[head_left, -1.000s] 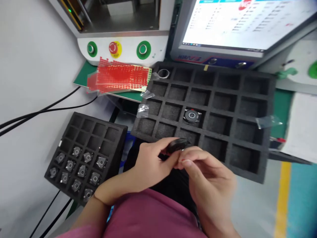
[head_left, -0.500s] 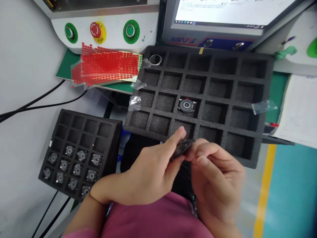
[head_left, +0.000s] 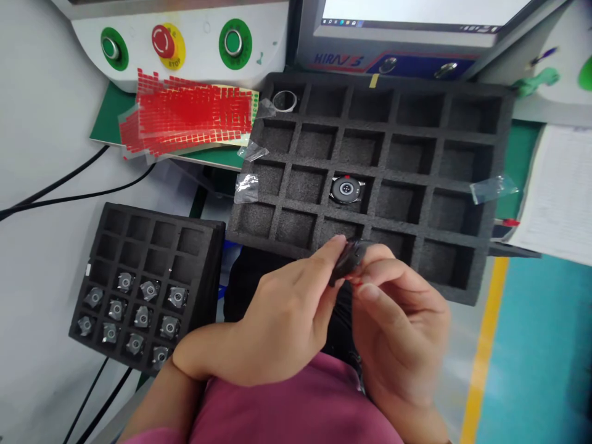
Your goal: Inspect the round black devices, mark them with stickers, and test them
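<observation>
Black disc (head_left: 348, 260) sits pinched between left hand (head_left: 282, 317) and right hand (head_left: 400, 324), above the foam tray (head_left: 462, 271). Both grips look fingertip-light, so a slip could drop it.

Head-worn view, steeply downward, close

**Factory assembly/test station**

Industrial workbench, production-line type. Machine housing at top edge carries two green push buttons (head_left: 111, 48) and a red emergency-stop button (head_left: 163, 42) on a yellow base. Monitor (head_left: 416, 15) beside it, mounted on a branded console. Two black foam trays: the large foam tray (head_left: 481, 154) mostly bare, one round part (head_left: 346, 189) in a cell; the small foam tray (head_left: 203, 259) holds rows of identical metal parts (head_left: 139, 308). Sheet of red stickers (head_left: 185, 114) on a green mat. Yellow floor line (head_left: 483, 351) bordering teal floor. Paper log sheet (head_left: 555, 197) at right.
</observation>
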{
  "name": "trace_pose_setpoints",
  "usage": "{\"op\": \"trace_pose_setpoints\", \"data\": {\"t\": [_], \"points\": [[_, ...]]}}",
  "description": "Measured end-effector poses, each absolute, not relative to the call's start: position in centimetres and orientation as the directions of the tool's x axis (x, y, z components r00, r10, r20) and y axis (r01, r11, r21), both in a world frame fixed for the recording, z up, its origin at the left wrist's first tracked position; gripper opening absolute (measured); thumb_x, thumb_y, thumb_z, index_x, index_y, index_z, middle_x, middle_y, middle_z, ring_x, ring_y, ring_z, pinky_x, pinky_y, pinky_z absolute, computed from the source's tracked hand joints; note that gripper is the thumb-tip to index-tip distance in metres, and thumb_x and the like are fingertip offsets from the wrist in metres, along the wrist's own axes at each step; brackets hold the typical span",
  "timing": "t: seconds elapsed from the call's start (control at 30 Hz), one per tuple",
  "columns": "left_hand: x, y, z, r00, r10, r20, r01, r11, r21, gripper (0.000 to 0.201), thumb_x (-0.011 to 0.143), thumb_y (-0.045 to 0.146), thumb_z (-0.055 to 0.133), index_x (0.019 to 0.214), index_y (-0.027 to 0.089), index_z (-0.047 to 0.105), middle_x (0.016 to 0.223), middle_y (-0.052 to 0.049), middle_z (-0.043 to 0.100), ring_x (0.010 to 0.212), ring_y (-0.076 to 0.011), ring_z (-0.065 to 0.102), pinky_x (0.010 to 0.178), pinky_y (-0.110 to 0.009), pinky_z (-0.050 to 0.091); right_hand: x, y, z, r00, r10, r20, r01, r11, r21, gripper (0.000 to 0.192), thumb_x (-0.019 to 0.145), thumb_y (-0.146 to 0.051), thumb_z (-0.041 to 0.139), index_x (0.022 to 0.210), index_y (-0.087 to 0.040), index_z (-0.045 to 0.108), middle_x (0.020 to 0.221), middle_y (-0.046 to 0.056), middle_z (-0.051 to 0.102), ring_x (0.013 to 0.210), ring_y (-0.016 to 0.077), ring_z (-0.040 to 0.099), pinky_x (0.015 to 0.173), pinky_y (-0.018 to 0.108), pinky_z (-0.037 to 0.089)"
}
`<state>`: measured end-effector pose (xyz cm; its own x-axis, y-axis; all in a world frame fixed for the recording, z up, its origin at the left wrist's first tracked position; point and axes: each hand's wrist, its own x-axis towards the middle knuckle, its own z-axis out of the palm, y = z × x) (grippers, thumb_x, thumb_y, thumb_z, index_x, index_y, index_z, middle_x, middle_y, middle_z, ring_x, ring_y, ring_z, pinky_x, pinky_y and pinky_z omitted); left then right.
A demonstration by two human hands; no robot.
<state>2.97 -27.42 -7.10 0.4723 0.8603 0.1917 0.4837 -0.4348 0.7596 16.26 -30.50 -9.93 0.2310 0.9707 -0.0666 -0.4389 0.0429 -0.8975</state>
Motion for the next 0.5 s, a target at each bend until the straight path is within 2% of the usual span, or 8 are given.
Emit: {"op": "trace_pose_setpoints", "data": {"t": [0.1,0.33,0.5], "points": [[3.10,-27.63,-7.26,0.475,0.854,0.211,0.497,-0.459,0.736,0.041,0.102,0.011,0.046,0.143,0.009,0.051,0.119,-0.013,0.075,0.102,-0.0187,0.075,0.093,-0.027,0.063,16.22,-30.56,-9.90,0.238,0.969,-0.073,-0.438,0.040,-0.898,0.009,0.092,-0.019,0.074,0.084,-0.022,0.071,0.086,-0.002,0.059,0.078,0.0093,0.059,0.074,0.018,0.052],[3.53,-27.85,-7.45,0.479,0.844,0.243,0.476,-0.482,0.736,0.055,0.100,0.007,0.043,0.154,0.015,0.038,0.135,-0.013,0.068,0.124,-0.0232,0.067,0.106,-0.034,0.059,16.15,-30.50,-9.86,0.265,0.959,-0.096,-0.449,0.035,-0.893,0.012,0.091,-0.019,0.073,0.081,-0.021,0.069,0.086,0.000,0.057,0.076,0.0101,0.056,0.071,0.021,0.049],[3.77,-27.74,-7.14,0.487,0.842,0.231,0.489,-0.482,0.727,0.047,0.101,0.006,0.044,0.148,0.009,0.045,0.138,-0.016,0.065,0.129,-0.0211,0.064,0.110,-0.029,0.055,16.30,-30.41,-9.79,0.292,0.952,-0.092,-0.437,0.047,-0.898,0.012,0.090,-0.017,0.071,0.080,-0.021,0.068,0.085,0.001,0.056,0.075,0.0124,0.055,0.069,0.025,0.047]]}}
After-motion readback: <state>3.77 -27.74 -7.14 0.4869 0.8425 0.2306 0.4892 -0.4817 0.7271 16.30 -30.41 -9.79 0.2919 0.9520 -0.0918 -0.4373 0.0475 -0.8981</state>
